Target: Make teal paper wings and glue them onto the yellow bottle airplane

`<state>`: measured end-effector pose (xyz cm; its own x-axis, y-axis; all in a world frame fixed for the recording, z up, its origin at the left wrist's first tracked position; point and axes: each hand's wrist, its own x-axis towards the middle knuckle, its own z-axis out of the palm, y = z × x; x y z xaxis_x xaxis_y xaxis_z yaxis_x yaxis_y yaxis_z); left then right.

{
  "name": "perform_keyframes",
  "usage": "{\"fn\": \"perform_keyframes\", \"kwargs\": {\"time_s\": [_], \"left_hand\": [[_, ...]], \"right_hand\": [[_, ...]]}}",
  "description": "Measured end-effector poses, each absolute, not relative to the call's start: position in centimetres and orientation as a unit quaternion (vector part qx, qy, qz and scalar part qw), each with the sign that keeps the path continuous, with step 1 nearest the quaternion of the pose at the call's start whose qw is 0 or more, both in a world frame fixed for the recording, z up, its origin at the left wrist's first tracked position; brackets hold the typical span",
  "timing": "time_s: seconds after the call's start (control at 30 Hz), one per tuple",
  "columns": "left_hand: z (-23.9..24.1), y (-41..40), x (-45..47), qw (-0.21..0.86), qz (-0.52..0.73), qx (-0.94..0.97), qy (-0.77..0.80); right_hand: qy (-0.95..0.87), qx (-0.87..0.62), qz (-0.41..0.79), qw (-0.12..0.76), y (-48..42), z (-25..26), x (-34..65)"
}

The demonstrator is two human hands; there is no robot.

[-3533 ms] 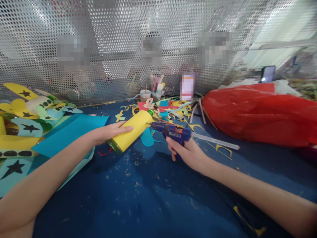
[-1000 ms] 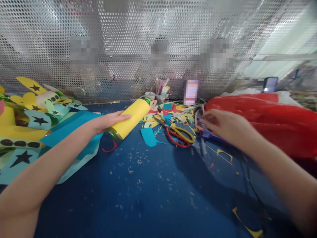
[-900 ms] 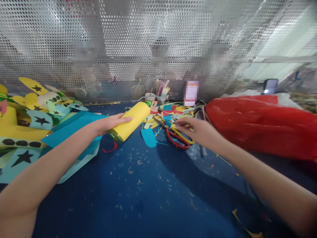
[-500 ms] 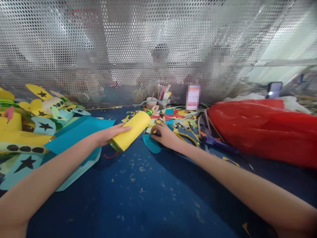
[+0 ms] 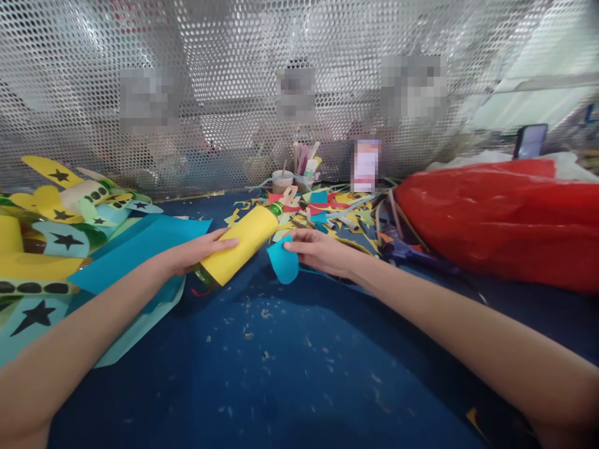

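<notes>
My left hand (image 5: 202,249) is closed around a green plastic bottle wrapped in yellow paper (image 5: 241,245). The bottle lies tilted, its green cap pointing away to the right and a bit of red thread by its base. Between the thumb and fingers of my right hand (image 5: 322,251) is a blue paper cutout (image 5: 283,260) with one rounded end, raised a little off the blue table (image 5: 262,374). Blue paper sheets (image 5: 154,240) lie under and beside my left forearm.
Paper airplanes made from bottles (image 5: 60,243) crowd the left side. Paper scraps (image 5: 327,212) are strewn behind my hands, near cups of sticks (image 5: 283,181) and a lit phone (image 5: 366,165). Purple-handled scissors (image 5: 407,251) and a red plastic bag (image 5: 486,221) lie to the right.
My right hand has picked the blue cutout up off the table and now pinches it by its edge. My left hand still holds the yellow-wrapped bottle. The view has shifted slightly.
</notes>
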<state>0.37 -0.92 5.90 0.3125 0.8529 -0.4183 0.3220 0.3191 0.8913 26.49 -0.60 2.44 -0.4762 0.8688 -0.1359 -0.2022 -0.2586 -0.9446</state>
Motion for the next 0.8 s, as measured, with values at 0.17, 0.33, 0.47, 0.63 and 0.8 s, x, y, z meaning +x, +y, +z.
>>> {"fn": "perform_keyframes", "kwargs": {"time_s": [0.17, 0.33, 0.47, 0.63, 0.8], "left_hand": [[5.91, -0.77, 0.2, 0.578, 0.209, 0.576, 0.538], [5.98, -0.93, 0.22, 0.546, 0.204, 0.598, 0.549], [5.91, -0.96, 0.53, 0.523, 0.193, 0.621, 0.551], [5.78, -1.05, 0.77, 0.513, 0.183, 0.634, 0.549], [5.93, -1.35, 1.1, 0.509, 0.187, 0.636, 0.549]], "right_hand": [[-0.478, -0.372, 0.689, 0.398, -0.85, 2.82, 26.3], [-0.459, -0.421, 0.639, 0.451, -0.54, 2.64, 26.19], [-0.483, -0.445, 0.61, 0.444, -0.81, 2.79, 26.04], [-0.476, -0.461, 0.609, 0.436, -1.31, 3.14, 25.79], [-0.468, -0.464, 0.61, 0.439, -1.44, 3.24, 25.7]]}}
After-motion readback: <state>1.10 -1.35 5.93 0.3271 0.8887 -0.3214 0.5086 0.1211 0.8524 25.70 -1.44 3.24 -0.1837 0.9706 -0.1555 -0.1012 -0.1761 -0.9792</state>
